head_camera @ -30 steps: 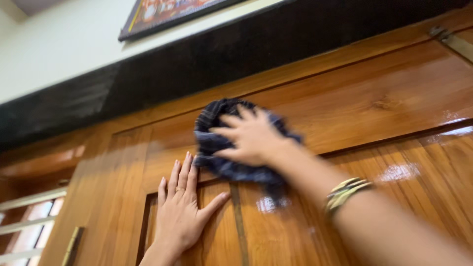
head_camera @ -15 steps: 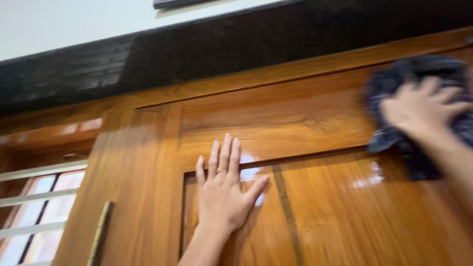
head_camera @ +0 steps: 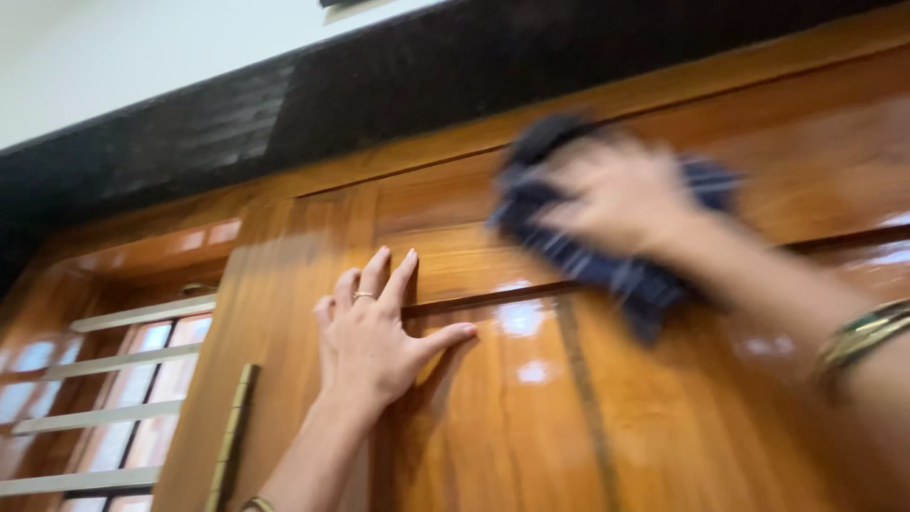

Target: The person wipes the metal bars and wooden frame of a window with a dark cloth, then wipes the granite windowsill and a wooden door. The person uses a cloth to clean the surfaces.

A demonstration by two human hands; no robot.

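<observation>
My right hand (head_camera: 621,194), blurred by motion, presses a dark blue cloth (head_camera: 607,270) against the upper panel of a glossy wooden door (head_camera: 531,408). Bangles (head_camera: 858,337) circle that wrist. My left hand (head_camera: 374,337) lies flat on the door with fingers spread, a ring on one finger, a little below and left of the cloth.
A black stone band (head_camera: 284,104) runs above the door frame, with a pale wall higher up. A brass vertical handle (head_camera: 232,436) sits at the door's left edge. A window with horizontal bars (head_camera: 104,379) is at the far left.
My right hand has swept the cloth leftward from the door's right side toward the middle. My left hand has stayed flat on the door.
</observation>
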